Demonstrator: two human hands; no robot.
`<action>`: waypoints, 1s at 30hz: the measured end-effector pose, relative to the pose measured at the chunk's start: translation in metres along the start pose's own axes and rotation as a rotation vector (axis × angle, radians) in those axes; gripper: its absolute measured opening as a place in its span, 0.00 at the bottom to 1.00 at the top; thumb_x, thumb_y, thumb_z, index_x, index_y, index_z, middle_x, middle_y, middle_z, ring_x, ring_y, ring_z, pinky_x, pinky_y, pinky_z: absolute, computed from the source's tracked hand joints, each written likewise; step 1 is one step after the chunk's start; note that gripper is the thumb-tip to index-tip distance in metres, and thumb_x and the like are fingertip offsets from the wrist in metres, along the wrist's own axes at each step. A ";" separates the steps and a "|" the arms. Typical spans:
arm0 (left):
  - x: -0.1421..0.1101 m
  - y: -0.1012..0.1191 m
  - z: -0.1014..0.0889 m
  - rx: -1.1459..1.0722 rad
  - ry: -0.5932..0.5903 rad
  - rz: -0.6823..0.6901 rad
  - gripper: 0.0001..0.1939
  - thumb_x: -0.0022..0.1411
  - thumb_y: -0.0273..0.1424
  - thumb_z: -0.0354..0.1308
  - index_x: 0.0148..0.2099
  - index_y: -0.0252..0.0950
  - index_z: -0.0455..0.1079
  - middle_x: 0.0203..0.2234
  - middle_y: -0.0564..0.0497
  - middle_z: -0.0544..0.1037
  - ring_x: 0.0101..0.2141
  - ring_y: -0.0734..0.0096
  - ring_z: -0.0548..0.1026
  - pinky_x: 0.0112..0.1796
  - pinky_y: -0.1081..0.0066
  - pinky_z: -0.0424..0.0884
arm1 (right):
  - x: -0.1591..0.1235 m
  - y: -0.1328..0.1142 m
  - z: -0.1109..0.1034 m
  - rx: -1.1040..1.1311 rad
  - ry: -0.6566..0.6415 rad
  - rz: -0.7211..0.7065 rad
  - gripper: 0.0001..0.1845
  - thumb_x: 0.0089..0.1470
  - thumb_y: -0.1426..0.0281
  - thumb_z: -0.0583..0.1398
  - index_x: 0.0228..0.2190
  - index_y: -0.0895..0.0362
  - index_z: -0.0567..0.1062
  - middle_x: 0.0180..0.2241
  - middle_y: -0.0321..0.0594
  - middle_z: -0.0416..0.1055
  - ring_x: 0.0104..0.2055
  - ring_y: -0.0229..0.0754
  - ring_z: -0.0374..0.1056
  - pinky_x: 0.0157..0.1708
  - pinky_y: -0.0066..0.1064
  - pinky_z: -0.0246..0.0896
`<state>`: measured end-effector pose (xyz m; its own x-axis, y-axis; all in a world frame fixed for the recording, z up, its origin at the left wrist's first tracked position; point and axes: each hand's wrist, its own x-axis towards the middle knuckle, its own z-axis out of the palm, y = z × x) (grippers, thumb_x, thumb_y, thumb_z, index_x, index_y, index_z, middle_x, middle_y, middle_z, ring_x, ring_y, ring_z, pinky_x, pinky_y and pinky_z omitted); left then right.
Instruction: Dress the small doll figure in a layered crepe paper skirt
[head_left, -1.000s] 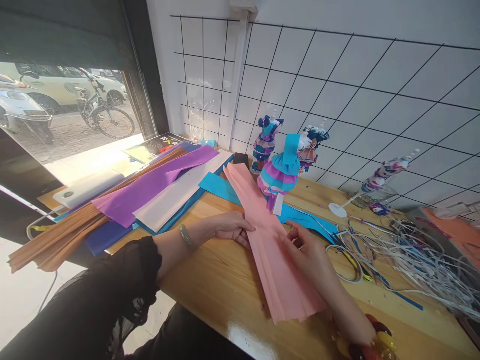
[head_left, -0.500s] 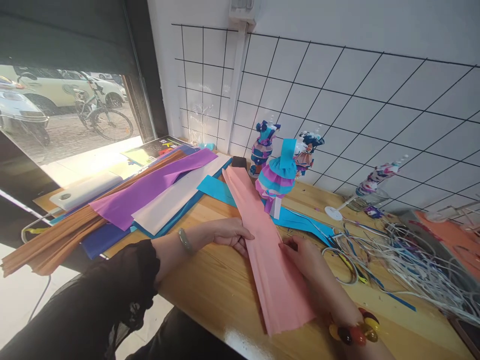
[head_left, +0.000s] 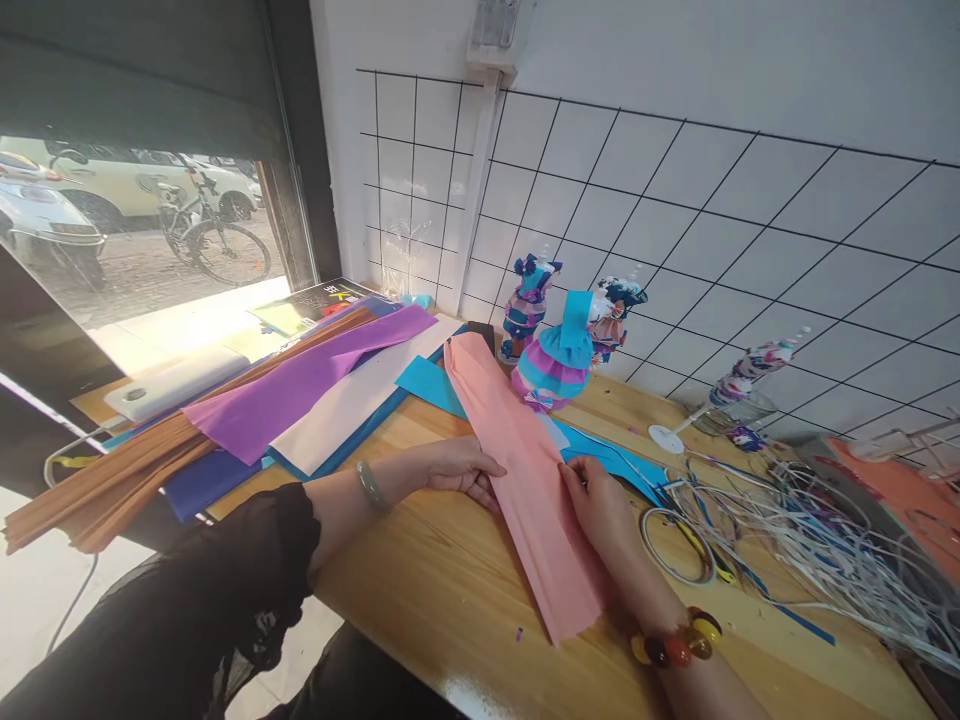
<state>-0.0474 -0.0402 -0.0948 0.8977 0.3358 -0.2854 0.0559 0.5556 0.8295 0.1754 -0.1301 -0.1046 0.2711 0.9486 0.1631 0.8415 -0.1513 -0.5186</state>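
Observation:
A long strip of pink crepe paper (head_left: 529,500) slants across the wooden table in front of me. My left hand (head_left: 466,470) grips its left edge, thumb on top and fingers curled beneath. At the opposite edge, my right hand (head_left: 592,495) pinches the paper between thumb and fingers. Just behind the strip stands a small figure in a layered blue and purple paper dress (head_left: 556,360); its lower part is hidden by the pink paper. Blue crepe paper (head_left: 611,455) lies partly under the strip.
Purple paper (head_left: 300,390), white paper (head_left: 337,410) and brown paper (head_left: 142,460) are stacked at the left. Tangled white cords (head_left: 832,540) cover the right side. More decorated figures, one on a white round base (head_left: 666,438), stand before the wire grid (head_left: 600,170).
The pink strip's near end has shifted slightly up and right, and my right hand has moved a little up and left along its edge. The view has tilted slightly upward.

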 end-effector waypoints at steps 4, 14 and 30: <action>0.004 -0.002 -0.005 0.005 0.034 0.038 0.19 0.50 0.28 0.63 0.46 0.29 0.70 0.38 0.39 0.78 0.36 0.60 0.78 0.39 0.60 0.75 | 0.002 0.001 0.001 0.092 0.030 0.003 0.15 0.55 0.59 0.51 0.30 0.57 0.71 0.31 0.45 0.75 0.31 0.46 0.69 0.30 0.34 0.57; 0.003 0.003 -0.018 -0.012 0.089 0.083 0.17 0.50 0.27 0.65 0.43 0.29 0.71 0.39 0.40 0.78 0.36 0.63 0.78 0.38 0.63 0.75 | -0.014 -0.013 -0.024 0.296 -0.023 0.032 0.17 0.53 0.59 0.55 0.39 0.58 0.71 0.34 0.43 0.74 0.32 0.42 0.69 0.31 0.33 0.62; 0.006 -0.003 -0.018 -0.079 -0.003 0.098 0.19 0.53 0.29 0.64 0.48 0.31 0.69 0.42 0.40 0.77 0.38 0.61 0.78 0.40 0.61 0.75 | -0.146 -0.034 -0.024 1.143 -0.884 0.804 0.31 0.42 0.51 0.66 0.42 0.59 0.70 0.30 0.43 0.78 0.21 0.33 0.71 0.19 0.20 0.60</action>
<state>-0.0496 -0.0265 -0.1079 0.8983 0.3894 -0.2034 -0.0667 0.5785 0.8130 0.1182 -0.2703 -0.0904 -0.2303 0.6487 -0.7253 -0.2393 -0.7602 -0.6040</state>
